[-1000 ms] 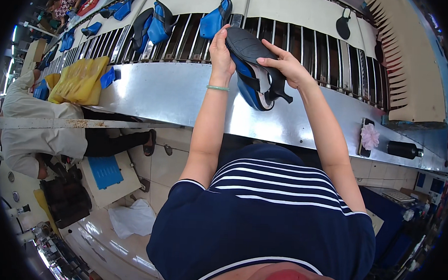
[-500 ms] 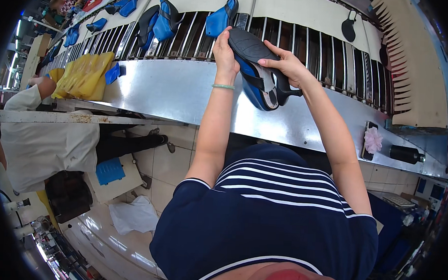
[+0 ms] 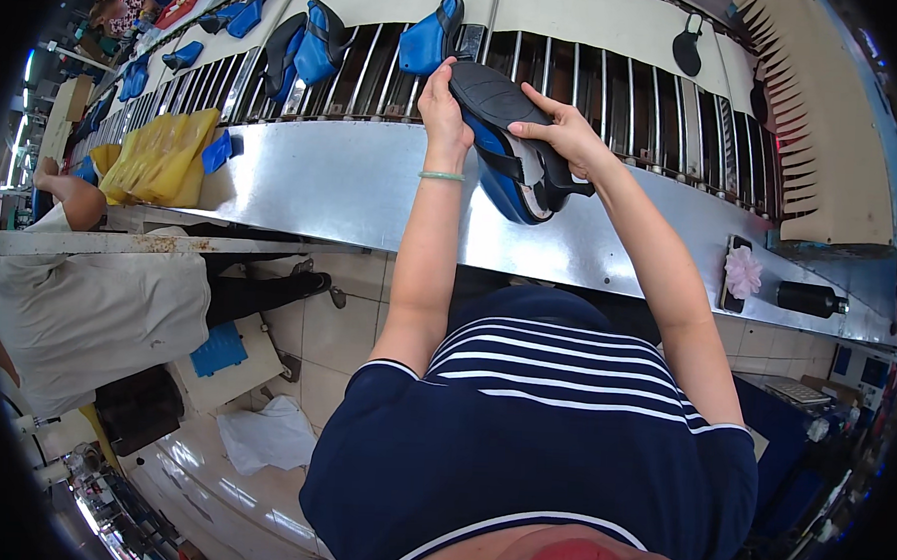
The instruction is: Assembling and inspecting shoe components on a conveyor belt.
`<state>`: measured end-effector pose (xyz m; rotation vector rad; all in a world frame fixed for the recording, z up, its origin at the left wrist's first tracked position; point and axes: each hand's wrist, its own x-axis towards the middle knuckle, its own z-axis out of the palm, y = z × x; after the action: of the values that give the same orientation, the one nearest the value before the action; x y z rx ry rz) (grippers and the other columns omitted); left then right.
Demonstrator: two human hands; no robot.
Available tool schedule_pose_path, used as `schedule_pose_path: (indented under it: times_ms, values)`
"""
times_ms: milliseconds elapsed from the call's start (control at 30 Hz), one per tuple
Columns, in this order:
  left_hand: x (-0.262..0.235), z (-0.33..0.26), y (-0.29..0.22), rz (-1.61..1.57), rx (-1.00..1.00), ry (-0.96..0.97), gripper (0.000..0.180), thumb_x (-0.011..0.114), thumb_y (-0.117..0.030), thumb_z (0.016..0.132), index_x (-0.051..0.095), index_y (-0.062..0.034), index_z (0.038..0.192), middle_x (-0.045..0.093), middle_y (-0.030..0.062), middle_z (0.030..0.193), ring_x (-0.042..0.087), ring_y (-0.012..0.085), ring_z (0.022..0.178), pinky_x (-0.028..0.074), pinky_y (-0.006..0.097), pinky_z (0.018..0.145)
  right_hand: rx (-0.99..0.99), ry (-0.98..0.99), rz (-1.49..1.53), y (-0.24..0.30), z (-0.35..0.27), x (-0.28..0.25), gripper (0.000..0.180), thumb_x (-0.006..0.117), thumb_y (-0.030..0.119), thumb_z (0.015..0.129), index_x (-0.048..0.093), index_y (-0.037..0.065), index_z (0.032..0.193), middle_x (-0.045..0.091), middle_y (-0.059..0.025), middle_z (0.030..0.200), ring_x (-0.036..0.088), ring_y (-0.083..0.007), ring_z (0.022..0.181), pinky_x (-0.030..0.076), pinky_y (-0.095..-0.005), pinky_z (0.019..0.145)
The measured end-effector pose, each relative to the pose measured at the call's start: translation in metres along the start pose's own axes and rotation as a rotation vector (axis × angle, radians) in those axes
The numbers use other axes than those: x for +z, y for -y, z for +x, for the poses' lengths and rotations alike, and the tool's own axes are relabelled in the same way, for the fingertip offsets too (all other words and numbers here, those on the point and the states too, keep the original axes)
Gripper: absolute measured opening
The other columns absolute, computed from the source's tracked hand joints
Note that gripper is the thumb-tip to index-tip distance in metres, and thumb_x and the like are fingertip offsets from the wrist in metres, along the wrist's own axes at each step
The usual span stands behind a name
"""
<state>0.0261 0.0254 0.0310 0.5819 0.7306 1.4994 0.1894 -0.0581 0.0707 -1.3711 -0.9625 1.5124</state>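
Note:
A black shoe sole [image 3: 492, 90] lies over a strappy sandal on a blue shoe last [image 3: 508, 188], above the metal ledge. My left hand [image 3: 442, 120] is closed on the left side of the last and sandal at the toe end, its fingers partly hidden. My right hand [image 3: 565, 137] grips the black sole near its middle, thumb on top. At the toe the sole sits against the sandal. Toward the heel it stands apart, with part of the pale sandal bottom showing.
Beyond the ledge [image 3: 323, 179] runs a roller conveyor [image 3: 616, 102] with blue lasts [image 3: 324, 44] and another black sole [image 3: 687, 52]. Yellow sheets [image 3: 164, 157] lie left. A phone with a pink flower [image 3: 741, 273] and a black bottle [image 3: 811, 299] lie right. A co-worker [image 3: 97, 305] is at left.
The black sole's heel end has come slightly nearer the sandal, so less of the pale bottom shows. Both hands keep their hold. The whole view has shifted a little.

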Motion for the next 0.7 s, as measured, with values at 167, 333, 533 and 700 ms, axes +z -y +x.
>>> schedule_pose_path:
  times_ms: [167, 333, 533, 700]
  values:
    - [-0.004, -0.005, 0.0, -0.009, 0.073, 0.082, 0.035, 0.055, -0.022, 0.097, 0.056, -0.0013, 0.125, 0.063, 0.0126, 0.11, 0.063, 0.0217, 0.1, 0.053, 0.034, 0.088, -0.056, 0.001, 0.033, -0.001, -0.002, 0.001, 0.081, 0.083, 0.008, 0.074, 0.043, 0.003, 0.144, 0.067, -0.018, 0.112, 0.068, -0.0156, 0.083, 0.057, -0.0273, 0.069]
    - [-0.009, -0.02, -0.011, -0.023, 0.006, 0.206, 0.05, 0.063, -0.014, 0.09, 0.045, -0.0097, 0.137, 0.058, 0.01, 0.116, 0.057, 0.0207, 0.109, 0.049, 0.035, 0.095, -0.043, 0.048, 0.08, 0.001, -0.005, 0.0, 0.077, 0.081, 0.007, 0.075, 0.044, 0.0, 0.142, 0.068, -0.0136, 0.104, 0.065, -0.0123, 0.072, 0.052, -0.0235, 0.054]
    - [-0.012, -0.038, -0.027, 0.136, -0.047, 0.483, 0.097, 0.072, 0.006, 0.07, 0.025, -0.0168, 0.15, 0.051, 0.0116, 0.125, 0.052, 0.0253, 0.119, 0.041, 0.036, 0.105, 0.007, 0.039, 0.082, 0.0, -0.004, 0.0, 0.075, 0.08, 0.007, 0.075, 0.046, 0.002, 0.142, 0.067, -0.0102, 0.099, 0.062, -0.011, 0.067, 0.046, -0.0236, 0.044]
    - [-0.019, -0.033, -0.019, 0.139, -0.071, 0.48, 0.096, 0.07, 0.009, 0.069, 0.026, -0.0166, 0.15, 0.05, 0.0122, 0.127, 0.051, 0.0255, 0.121, 0.04, 0.037, 0.106, 0.024, 0.031, 0.069, -0.007, -0.003, 0.001, 0.073, 0.081, 0.013, 0.075, 0.049, 0.008, 0.141, 0.067, -0.0104, 0.103, 0.065, -0.0132, 0.07, 0.053, -0.0243, 0.043]
